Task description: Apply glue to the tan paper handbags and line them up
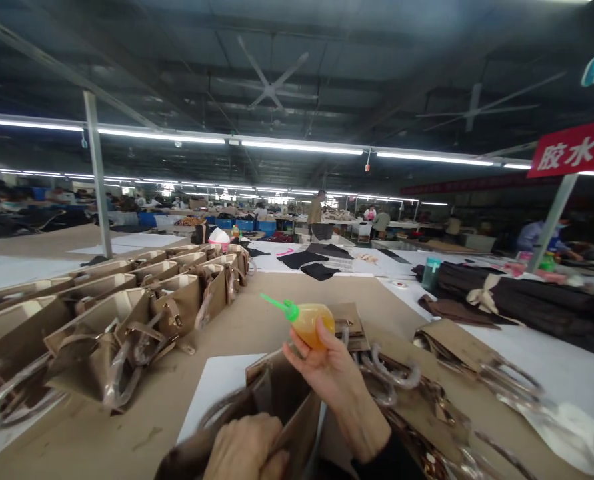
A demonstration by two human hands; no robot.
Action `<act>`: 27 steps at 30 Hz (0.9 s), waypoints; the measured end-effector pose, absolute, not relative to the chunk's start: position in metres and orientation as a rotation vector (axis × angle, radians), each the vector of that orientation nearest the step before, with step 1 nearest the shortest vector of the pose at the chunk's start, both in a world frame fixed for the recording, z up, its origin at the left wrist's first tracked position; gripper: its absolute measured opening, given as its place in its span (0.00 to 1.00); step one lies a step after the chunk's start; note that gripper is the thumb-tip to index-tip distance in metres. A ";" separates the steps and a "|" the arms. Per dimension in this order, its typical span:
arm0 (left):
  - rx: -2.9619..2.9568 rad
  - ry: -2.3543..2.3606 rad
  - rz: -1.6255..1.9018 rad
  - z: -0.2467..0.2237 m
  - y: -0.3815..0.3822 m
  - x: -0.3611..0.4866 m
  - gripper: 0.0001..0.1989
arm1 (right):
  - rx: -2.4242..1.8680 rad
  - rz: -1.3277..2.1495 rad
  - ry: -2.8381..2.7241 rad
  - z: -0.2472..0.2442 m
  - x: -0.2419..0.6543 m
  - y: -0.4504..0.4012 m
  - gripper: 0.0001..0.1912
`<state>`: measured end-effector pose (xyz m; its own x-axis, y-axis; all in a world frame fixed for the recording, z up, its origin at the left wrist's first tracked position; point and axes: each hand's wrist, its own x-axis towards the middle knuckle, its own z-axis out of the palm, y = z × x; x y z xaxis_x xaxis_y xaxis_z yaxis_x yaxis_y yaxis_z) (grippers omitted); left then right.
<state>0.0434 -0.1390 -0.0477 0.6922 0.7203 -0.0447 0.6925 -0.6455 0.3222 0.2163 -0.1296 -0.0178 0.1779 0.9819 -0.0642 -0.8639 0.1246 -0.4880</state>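
Note:
My right hand (333, 373) holds up a squeeze bottle (313, 325) of amber liquid, its green cap and thin spout pointing to the upper left. Below it, a brown bag (291, 393) stands open in front of me on the table. My left hand (249, 445) is closed on the near edge of this bag, with its fingertips partly hidden. The bag's near side is cut off by the bottom of the view.
Rows of upright brown bags (177, 303) fill the table's left side. Flat bags with plastic-wrapped handles (391, 380) lie to the right. Farther off are a teal cup (431, 274), dark bundled material (521, 300), black pieces (319, 271) and several people at tables.

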 end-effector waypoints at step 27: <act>2.107 1.669 0.176 -0.068 -0.068 0.010 0.45 | -0.572 1.551 -0.250 -0.019 0.172 -0.172 0.18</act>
<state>0.0095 -0.0679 -0.0677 0.2616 0.9499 -0.1711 0.8932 -0.1711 0.4157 0.1719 -0.1717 -0.0185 0.0276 0.9793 -0.2005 -0.8664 -0.0766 -0.4934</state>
